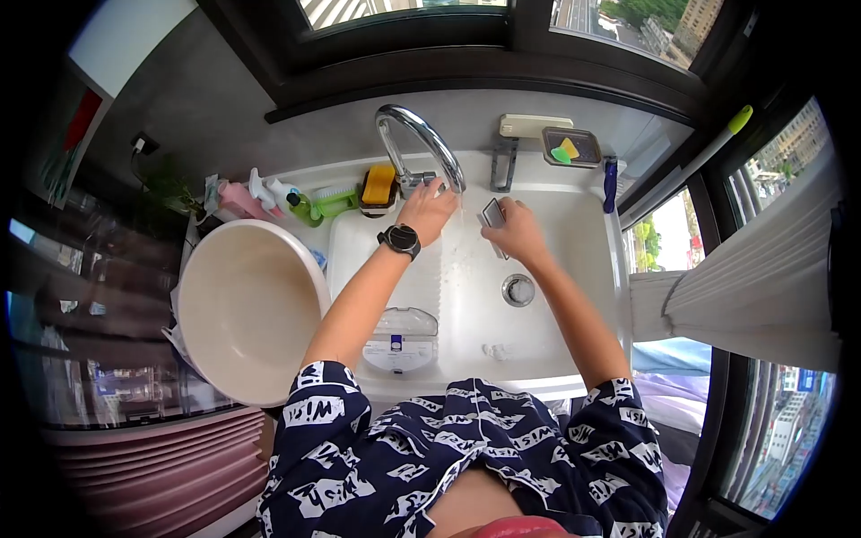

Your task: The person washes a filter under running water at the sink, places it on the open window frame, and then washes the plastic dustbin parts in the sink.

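Observation:
My left hand [428, 213], with a black watch [400, 238] on the wrist, is at the base of the chrome faucet [421, 119]. Its fingers are bent over the faucet handle, which they mostly hide. Over the right part of the white sink [574, 332], my right hand [520, 231] grips a small flat rectangular piece [492, 213] with a dark rim and a pale face; its exact kind is unclear. Below that hand lies the round drain [517, 290]. A clear-and-white plastic container [401, 341] rests on the ribbed left part of the sink.
A large cream basin [251, 309] stands left of the sink. Along the back are a yellow sponge [379, 185], a green brush [334, 201] and several bottles. A soap dish [571, 148] is mounted at the back right. A curtain [735, 296] hangs at the right.

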Demonstrator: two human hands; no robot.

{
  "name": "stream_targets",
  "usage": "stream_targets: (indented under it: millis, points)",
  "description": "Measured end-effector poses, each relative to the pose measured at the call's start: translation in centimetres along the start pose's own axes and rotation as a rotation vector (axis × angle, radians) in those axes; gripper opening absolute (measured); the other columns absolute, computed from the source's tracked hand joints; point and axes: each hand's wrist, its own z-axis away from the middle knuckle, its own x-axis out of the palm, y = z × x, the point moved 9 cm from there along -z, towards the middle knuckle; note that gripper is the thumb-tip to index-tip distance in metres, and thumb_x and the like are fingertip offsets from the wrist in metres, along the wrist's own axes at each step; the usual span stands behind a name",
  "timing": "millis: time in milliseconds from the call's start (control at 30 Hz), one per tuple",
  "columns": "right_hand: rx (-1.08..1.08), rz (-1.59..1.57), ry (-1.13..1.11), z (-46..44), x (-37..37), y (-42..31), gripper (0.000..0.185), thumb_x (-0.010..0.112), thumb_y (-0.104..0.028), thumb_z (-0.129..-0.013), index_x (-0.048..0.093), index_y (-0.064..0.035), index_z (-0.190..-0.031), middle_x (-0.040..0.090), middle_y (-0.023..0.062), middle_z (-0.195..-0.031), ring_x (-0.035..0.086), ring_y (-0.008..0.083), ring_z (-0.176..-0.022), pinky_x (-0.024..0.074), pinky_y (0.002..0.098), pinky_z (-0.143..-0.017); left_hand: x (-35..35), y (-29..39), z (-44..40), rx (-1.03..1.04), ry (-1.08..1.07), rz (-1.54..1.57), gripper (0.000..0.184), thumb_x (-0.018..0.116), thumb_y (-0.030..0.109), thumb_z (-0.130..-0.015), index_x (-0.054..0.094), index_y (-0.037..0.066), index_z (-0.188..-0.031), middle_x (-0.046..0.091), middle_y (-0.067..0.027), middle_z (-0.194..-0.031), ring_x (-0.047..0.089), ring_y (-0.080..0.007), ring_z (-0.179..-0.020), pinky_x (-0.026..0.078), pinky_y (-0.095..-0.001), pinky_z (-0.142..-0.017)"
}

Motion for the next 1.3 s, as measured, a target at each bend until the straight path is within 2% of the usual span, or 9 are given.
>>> stream_targets:
  millis: [133,400,500,567,633,867,1233,1267,1300]
  points:
    - [-0.026,0.003,0.025,1.5,-5.8,-0.8,0.056,0.078,-0.029,-0.07,0.061,0.0038,-0.112,0.064,0.0228,-0.104,0.065,0.0384,-0.096,0.0523,0.0453,-0.084,1.6,-0.9,-0.3,0.073,0.093,-0.298,0.015,0.06,0.012,-0.082,0.07,0.01,-0.094,0.067,-0.0021,-0.102,0.056,-0.024,-0.116,0.048,-0.0431,-0.093]
    - [-0.173,-0.06,0.393,7.6,-16.5,-3.8,0.054,0.081,-0.026,-0.075,0.061,-0.0001,-0.118,0.063,0.0173,-0.105,0.065,0.0342,-0.092,0.053,0.0423,-0.079,0.1,1.1,1.8,-0.101,0.015,0.006,0.019,0.062,0.008,-0.079,0.071,0.006,-0.096,0.061,-0.0095,-0.125,0.052,-0.0294,-0.116,0.048,-0.0449,-0.094]
    - [0.021,-0.025,0.587,11.4,-9.6,4.2,0.049,0.081,-0.023,-0.075,0.059,-0.0005,-0.113,0.061,0.017,-0.104,0.064,0.0365,-0.094,0.0528,0.0441,-0.079,0.7,3.5,5.0,-0.261,0.05,0.207,0.021,0.063,0.008,-0.078,0.071,0.005,-0.097,0.06,-0.0138,-0.126,0.051,-0.0333,-0.118,0.047,-0.0461,-0.096]
    - [0.44,0.193,-0.179,14.7,7.3,20.8,0.056,0.085,-0.02,-0.07,0.06,-0.0015,-0.116,0.061,0.0193,-0.115,0.062,0.0376,-0.109,0.0518,0.0474,-0.092,2.6,7.0,8.9,-0.337,-0.017,0.322,0.024,0.063,0.008,-0.078,0.072,0.005,-0.1,0.059,-0.0161,-0.129,0.049,-0.036,-0.121,0.046,-0.0469,-0.099]
    - [0.523,0.196,-0.136,20.3,12.3,27.6,0.059,0.087,-0.024,-0.065,0.061,-0.0026,-0.114,0.061,0.0206,-0.119,0.061,0.0408,-0.112,0.0509,0.048,-0.097,4.0,9.1,11.3,-0.367,-0.072,0.424,0.025,0.063,0.008,-0.079,0.072,0.006,-0.102,0.061,-0.0168,-0.127,0.05,-0.0376,-0.122,0.044,-0.0482,-0.102]
    - [0.409,0.007,-0.042,16.7,2.5,19.0,0.059,0.082,-0.028,-0.071,0.06,-0.0021,-0.119,0.061,0.0217,-0.113,0.061,0.0382,-0.107,0.0522,0.045,-0.091,5.5,12.7,14.1,-0.586,-0.235,0.869,0.027,0.052,-0.002,-0.083,0.069,0.003,-0.105,0.068,-0.0164,-0.113,0.059,-0.0378,-0.114,0.044,-0.0491,-0.103]
    - [-0.138,-0.165,0.816,17.6,-16.2,4.5,0.051,0.079,-0.022,-0.075,0.056,-0.0022,-0.115,0.057,0.0195,-0.104,0.06,0.0389,-0.095,0.0508,0.0441,-0.083,4.1,17.2,12.9,-0.349,-0.128,0.964,0.032,0.047,-0.008,-0.082,0.068,-0.001,-0.105,0.067,-0.0172,-0.109,0.065,-0.0324,-0.106,0.051,-0.0375,-0.094]
    - [-0.026,-0.087,0.72,17.7,-10.6,9.6,0.046,0.078,-0.016,-0.074,0.059,-0.0027,-0.114,0.058,0.0201,-0.108,0.061,0.0406,-0.095,0.0521,0.0456,-0.084,4.2,17.6,12.8,-0.358,-0.142,0.984,0.031,0.048,-0.007,-0.082,0.068,-0.001,-0.105,0.067,-0.0173,-0.109,0.064,-0.0329,-0.106,0.05,-0.0383,-0.094]
    - [0.377,0.012,0.08,16.8,1.0,19.8,0.042,0.078,-0.011,-0.073,0.061,-0.0012,-0.11,0.057,0.0216,-0.113,0.062,0.041,-0.101,0.0535,0.0459,-0.088,4.4,18.2,12.8,-0.373,-0.156,1.009,0.031,0.049,-0.007,-0.082,0.068,-0.001,-0.105,0.067,-0.0175,-0.109,0.064,-0.0334,-0.106,0.05,-0.0392,-0.095]
